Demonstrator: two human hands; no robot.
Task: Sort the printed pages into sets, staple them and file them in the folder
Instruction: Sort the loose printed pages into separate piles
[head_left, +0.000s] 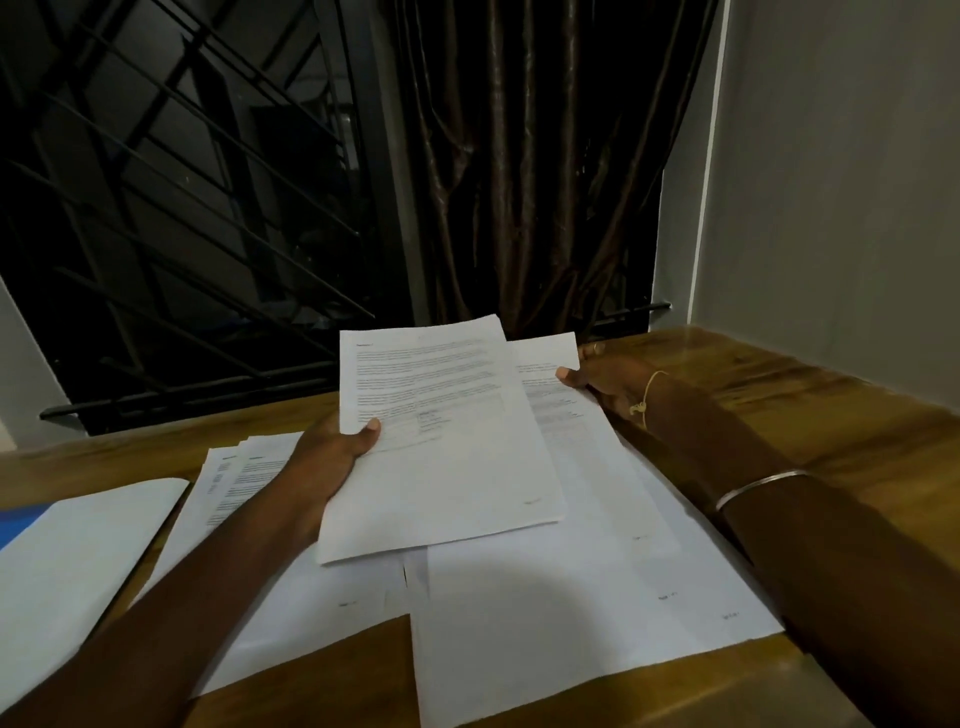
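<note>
Paper covers most of the wooden table (810, 415) before you: your left hand (332, 457) pinches a thin set of printed pages (441, 441) by its left edge, lifted above the loose sheets (571, 613). Your right hand (602, 384) grips the far corner of another page (556, 395) just beside it. The folder (67, 561) lies at the table's left, partly overlapping a fanned stack of pages (228, 483).

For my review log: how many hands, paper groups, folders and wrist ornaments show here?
Hands: 2, left hand, right hand
White printed paper groups: 4, held, right-hand, left pile, near sheets
Blue-and-white folder: 1
Metal bangle: 1
Yellow thread: 1
Total: 9
</note>
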